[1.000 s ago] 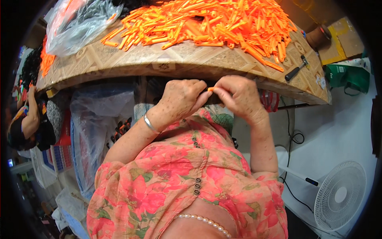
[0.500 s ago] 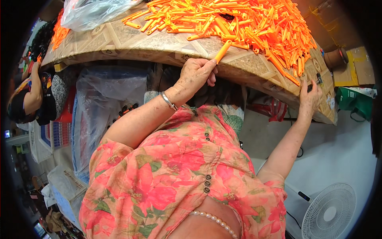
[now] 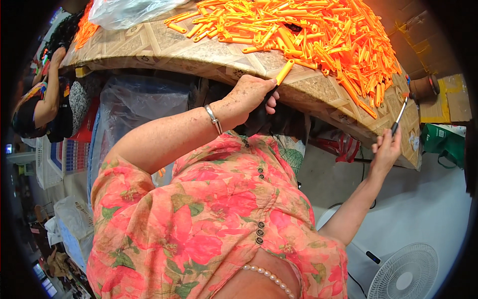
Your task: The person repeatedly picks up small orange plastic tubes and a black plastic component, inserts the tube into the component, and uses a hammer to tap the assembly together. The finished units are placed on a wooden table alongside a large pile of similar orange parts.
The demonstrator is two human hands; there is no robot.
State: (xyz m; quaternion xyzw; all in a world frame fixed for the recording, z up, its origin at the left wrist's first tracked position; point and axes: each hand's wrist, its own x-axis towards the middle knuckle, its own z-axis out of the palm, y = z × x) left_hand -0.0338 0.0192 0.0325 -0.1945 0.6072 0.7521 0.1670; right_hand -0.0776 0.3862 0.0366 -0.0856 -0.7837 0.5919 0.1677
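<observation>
A slim orange piece (image 3: 285, 72) is clamped between the thumb and fingers of the left hand (image 3: 249, 99), just above the centre of the frame, its holed end tilted up and to the right. Something dark is seen under that grip; whether it is joined to the piece cannot be told.

At the right of the frame, the dark handle of a thin metal-shafted tool (image 3: 400, 115) is held in the fingers of the right hand (image 3: 386, 152), closed around the handle's near end. The shaft is pointed up toward a brown spool (image 3: 425, 89); whether the tip is touching anything is unclear.

A large pile of similar orange pieces (image 3: 318, 40) is spread over the table (image 3: 144, 47) along the top of the frame.

The step in hand is judged to be the taking up of the tool, with the piece held ready. If both are to be brought together, the tool must be carried leftward, clear of the pile's edge, and the piece held steady.
</observation>
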